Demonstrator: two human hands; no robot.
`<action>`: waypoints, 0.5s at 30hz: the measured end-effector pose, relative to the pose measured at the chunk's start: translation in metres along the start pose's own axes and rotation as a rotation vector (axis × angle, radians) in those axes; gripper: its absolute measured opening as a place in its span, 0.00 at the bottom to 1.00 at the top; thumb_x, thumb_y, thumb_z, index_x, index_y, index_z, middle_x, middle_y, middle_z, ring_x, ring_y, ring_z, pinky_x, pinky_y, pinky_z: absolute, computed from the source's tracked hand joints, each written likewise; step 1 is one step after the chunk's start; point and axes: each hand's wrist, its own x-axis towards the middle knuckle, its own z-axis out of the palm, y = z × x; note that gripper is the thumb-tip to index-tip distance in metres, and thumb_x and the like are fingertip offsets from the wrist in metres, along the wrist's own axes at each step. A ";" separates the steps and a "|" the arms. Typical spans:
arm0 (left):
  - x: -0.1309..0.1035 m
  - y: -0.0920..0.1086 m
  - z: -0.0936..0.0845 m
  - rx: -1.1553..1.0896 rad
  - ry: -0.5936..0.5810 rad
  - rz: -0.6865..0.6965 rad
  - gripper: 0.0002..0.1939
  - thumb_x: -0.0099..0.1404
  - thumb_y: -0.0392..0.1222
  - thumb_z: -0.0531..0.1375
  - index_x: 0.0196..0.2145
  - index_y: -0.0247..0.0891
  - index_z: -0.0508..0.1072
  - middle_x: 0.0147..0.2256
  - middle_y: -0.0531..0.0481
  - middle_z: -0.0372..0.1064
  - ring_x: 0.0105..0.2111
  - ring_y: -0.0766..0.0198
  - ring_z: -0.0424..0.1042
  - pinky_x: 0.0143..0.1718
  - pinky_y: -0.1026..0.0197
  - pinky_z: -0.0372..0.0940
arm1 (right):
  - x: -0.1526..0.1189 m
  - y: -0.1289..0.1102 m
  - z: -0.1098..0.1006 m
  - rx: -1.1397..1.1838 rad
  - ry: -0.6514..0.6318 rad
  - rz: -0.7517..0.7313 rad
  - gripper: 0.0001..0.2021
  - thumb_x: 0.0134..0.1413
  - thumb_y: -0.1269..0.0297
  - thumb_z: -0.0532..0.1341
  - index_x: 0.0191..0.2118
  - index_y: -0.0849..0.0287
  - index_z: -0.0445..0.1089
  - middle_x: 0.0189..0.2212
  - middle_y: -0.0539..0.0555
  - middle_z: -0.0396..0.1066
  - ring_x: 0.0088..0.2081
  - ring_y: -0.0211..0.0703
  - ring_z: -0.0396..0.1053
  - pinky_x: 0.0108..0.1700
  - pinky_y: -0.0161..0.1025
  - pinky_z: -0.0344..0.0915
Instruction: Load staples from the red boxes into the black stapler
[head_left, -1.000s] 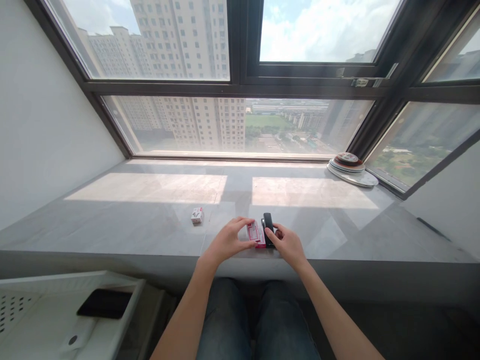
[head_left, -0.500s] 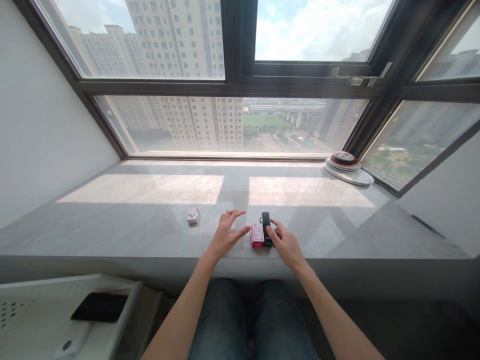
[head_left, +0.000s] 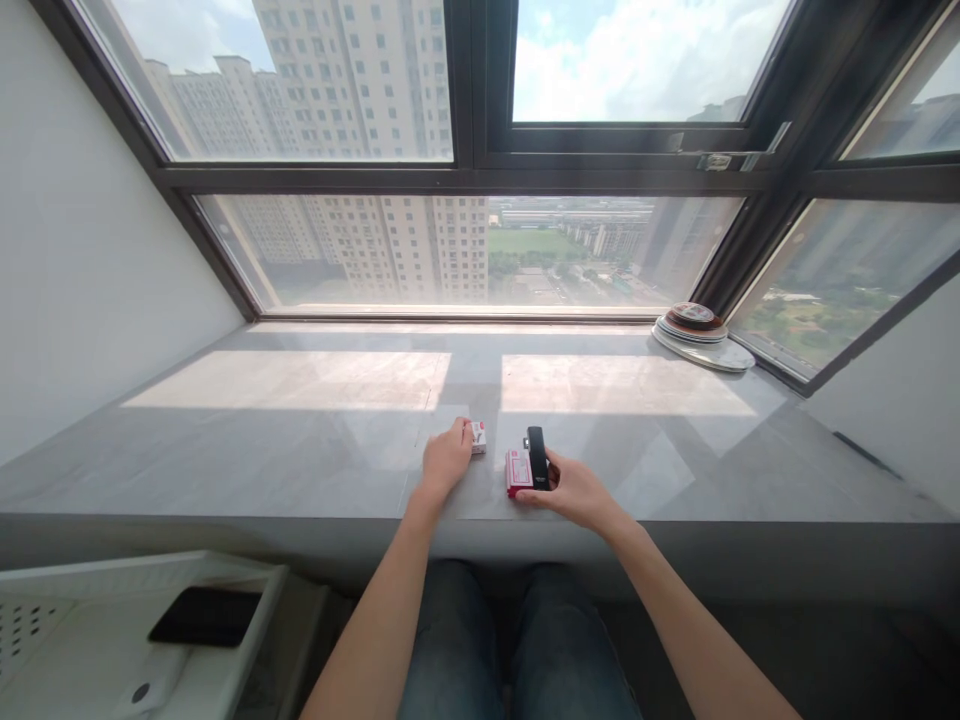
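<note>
My left hand (head_left: 448,457) is closed on a small white box (head_left: 478,438) with red and dark print, whose left part the fingers cover. To its right, a pink and white box (head_left: 518,472) stands beside an upright black stapler-like object (head_left: 537,458) on the grey sill. My right hand (head_left: 574,487) wraps around the right and front sides of these two, the thumb along the front of the pink box and the other fingers partly hidden behind the black object.
Stacked plates (head_left: 701,340) sit at the sill's back right corner, by the window frame (head_left: 480,180). At the lower left is a white plastic cart (head_left: 247,640) with a black phone (head_left: 206,615) on it. The grey sill (head_left: 262,460) ends in a front edge above my knees.
My left hand has closed on the small white box, which now stands further right, near the pink one. My right hand has shifted its thumb down to the front of the pink box.
</note>
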 end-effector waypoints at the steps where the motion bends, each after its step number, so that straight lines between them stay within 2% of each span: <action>1: -0.002 0.016 0.007 -0.003 -0.027 0.042 0.23 0.79 0.53 0.39 0.51 0.45 0.69 0.39 0.49 0.77 0.39 0.57 0.74 0.41 0.59 0.58 | 0.000 0.000 0.001 -0.009 0.001 -0.006 0.31 0.45 0.43 0.73 0.53 0.53 0.72 0.25 0.45 0.67 0.26 0.41 0.61 0.28 0.35 0.54; 3: -0.007 0.040 0.017 -0.004 -0.071 0.103 0.25 0.79 0.55 0.36 0.51 0.45 0.68 0.40 0.48 0.77 0.41 0.57 0.75 0.42 0.59 0.59 | 0.001 -0.001 0.002 -0.018 0.006 -0.023 0.31 0.45 0.46 0.73 0.54 0.52 0.71 0.25 0.45 0.68 0.26 0.42 0.63 0.29 0.35 0.55; 5: -0.015 0.054 0.022 0.000 -0.100 0.129 0.28 0.78 0.56 0.33 0.54 0.45 0.67 0.40 0.47 0.77 0.42 0.56 0.76 0.43 0.59 0.60 | 0.000 -0.001 0.004 -0.019 0.004 -0.036 0.32 0.46 0.47 0.72 0.57 0.52 0.69 0.27 0.46 0.70 0.27 0.43 0.64 0.30 0.35 0.56; 10: -0.028 0.058 0.017 0.052 -0.154 0.171 0.29 0.78 0.55 0.32 0.61 0.43 0.61 0.43 0.43 0.76 0.44 0.53 0.76 0.46 0.55 0.62 | 0.000 -0.001 0.005 -0.063 -0.003 -0.036 0.34 0.47 0.48 0.72 0.59 0.52 0.67 0.28 0.46 0.72 0.29 0.45 0.67 0.32 0.36 0.59; 13: -0.029 0.060 0.013 0.103 -0.190 0.207 0.26 0.78 0.53 0.36 0.60 0.41 0.63 0.51 0.39 0.72 0.46 0.51 0.75 0.47 0.53 0.64 | 0.000 -0.003 0.004 -0.063 -0.021 -0.049 0.34 0.48 0.49 0.71 0.60 0.53 0.67 0.31 0.48 0.75 0.31 0.46 0.69 0.33 0.36 0.61; 15: -0.028 0.062 0.011 0.129 -0.209 0.211 0.25 0.78 0.51 0.37 0.57 0.39 0.66 0.53 0.36 0.70 0.46 0.50 0.75 0.46 0.53 0.65 | -0.001 -0.005 0.004 -0.073 -0.021 -0.054 0.33 0.48 0.50 0.71 0.59 0.52 0.66 0.34 0.49 0.76 0.33 0.48 0.71 0.34 0.36 0.61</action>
